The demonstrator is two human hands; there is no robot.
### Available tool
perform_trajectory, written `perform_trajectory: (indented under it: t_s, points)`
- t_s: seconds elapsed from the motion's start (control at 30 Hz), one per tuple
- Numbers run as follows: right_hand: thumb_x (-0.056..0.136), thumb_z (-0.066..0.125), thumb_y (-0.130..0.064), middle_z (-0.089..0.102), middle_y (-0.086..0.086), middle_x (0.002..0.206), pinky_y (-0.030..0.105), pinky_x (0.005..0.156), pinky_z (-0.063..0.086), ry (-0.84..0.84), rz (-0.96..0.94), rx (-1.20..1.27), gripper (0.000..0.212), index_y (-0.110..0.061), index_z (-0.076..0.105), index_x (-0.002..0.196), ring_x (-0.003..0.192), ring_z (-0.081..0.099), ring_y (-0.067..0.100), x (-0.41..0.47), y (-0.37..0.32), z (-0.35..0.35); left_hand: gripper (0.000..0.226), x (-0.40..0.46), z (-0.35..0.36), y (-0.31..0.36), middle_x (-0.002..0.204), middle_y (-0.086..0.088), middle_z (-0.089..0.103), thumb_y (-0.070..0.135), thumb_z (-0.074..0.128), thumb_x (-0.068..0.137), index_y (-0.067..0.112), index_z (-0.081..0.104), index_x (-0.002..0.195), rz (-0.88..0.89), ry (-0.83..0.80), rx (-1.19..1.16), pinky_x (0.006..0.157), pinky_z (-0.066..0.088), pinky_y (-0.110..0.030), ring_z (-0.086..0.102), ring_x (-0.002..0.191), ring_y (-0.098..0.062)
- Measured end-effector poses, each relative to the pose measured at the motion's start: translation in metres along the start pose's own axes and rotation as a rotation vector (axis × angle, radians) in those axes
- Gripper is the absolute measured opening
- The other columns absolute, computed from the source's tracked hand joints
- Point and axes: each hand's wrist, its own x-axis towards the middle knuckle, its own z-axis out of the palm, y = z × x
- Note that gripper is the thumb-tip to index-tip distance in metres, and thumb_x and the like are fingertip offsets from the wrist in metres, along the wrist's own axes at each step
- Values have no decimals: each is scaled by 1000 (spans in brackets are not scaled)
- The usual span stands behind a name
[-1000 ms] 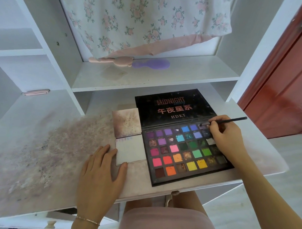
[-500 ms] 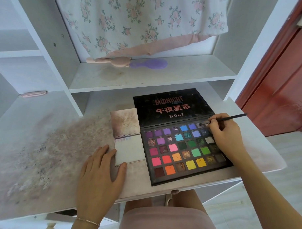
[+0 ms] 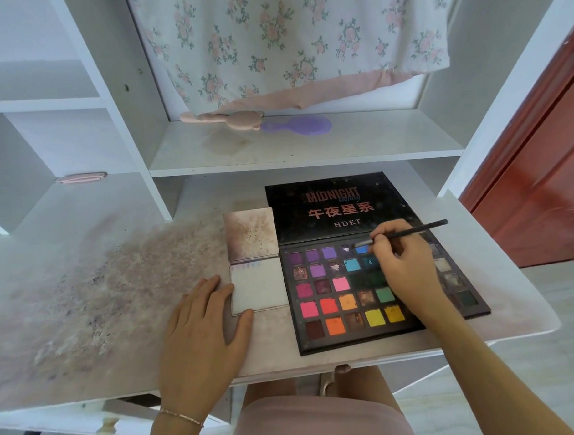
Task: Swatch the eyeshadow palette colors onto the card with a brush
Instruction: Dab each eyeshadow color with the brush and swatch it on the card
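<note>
An open black eyeshadow palette [image 3: 335, 342] with several coloured pans lies on the desk, its lid flat behind it. My right hand [image 3: 408, 268] rests over the pans and holds a thin black brush [image 3: 416, 229]; the tip sits on a blue pan in the top row. To the palette's left lies a white card [image 3: 259, 288] with faint swatches along its top edge. My left hand [image 3: 201, 331] lies flat on the desk, fingers and thumb touching the card's left edge and lower corner.
A stained square card [image 3: 251, 235] lies just behind the white one. The desk surface [image 3: 86, 289] is smeared with powder on the left. On the shelf above rest a pink comb [image 3: 223, 118] and a purple brush [image 3: 298, 125]. A red door [image 3: 538, 176] stands at right.
My right hand has moved left across the palette, carrying the brush tip from the top-right pans to a blue pan nearer the middle. The left hand has stayed on the card.
</note>
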Motion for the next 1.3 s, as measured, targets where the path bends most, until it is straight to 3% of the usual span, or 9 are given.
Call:
perform_trajectory:
  t_s: [0.1,0.17,0.37,0.5,0.63,0.77,1.07,1.23,1.3]
  points:
    - [86,49,-4,58,5,72,24,61,51,-82,-52,89,26,-29,49,79,68,60,14,-3,-15,25,62,0,0,0,132,-6,54,55,33,80,14,61,118,5,3,-8,105,31,-41,48,124,-26]
    - [86,50,-5,60,8,73,33,64,51,-134,-59,143,24,-28,50,79,71,61,24,-5,-22,42,55,0,0,0,132,-6,54,50,42,81,14,61,119,-3,1,-21,105,32,-41,48,123,-26]
    - [86,55,-14,64,-3,73,11,62,48,-248,-74,120,19,-30,52,77,71,62,8,-3,-32,78,48,-1,-1,1,128,-6,57,43,50,80,14,62,116,-1,10,-16,102,35,-42,52,120,-26]
    - [86,56,-16,66,-1,76,14,64,50,-264,-49,114,17,-30,54,78,74,62,8,-1,-31,84,46,-1,0,0,125,-6,59,43,51,80,14,64,114,11,34,2,100,36,-42,54,117,-27]
    - [86,56,-15,67,-7,77,16,68,52,-288,-38,127,15,-29,56,81,77,64,4,-1,-30,83,52,-1,0,1,125,-6,59,49,40,82,15,64,113,15,37,10,100,37,-43,54,117,-26]
    - [86,56,-14,67,-10,76,11,67,50,-307,-28,149,13,-26,57,83,76,63,-1,0,-31,84,45,-1,1,1,125,-6,59,42,52,79,14,64,112,14,49,-9,100,36,-43,53,118,-26]
    - [85,56,-15,67,-2,76,14,63,50,-312,-17,102,18,-31,55,77,73,62,9,-1,-30,85,46,0,1,1,127,-6,58,42,52,79,14,63,114,11,45,-16,102,34,-41,52,121,-26]
    - [87,56,-14,66,-9,76,7,64,46,-313,-50,104,20,-33,53,80,74,61,-1,0,-31,85,46,0,2,1,126,-6,58,42,52,80,14,64,114,9,45,-10,101,33,-40,52,120,-26]
    - [86,56,-15,66,-6,77,7,63,46,-313,-45,97,19,-32,54,79,74,61,3,0,-30,85,46,-1,2,0,126,-7,59,41,52,79,13,64,113,9,48,-5,100,33,-40,53,119,-27]
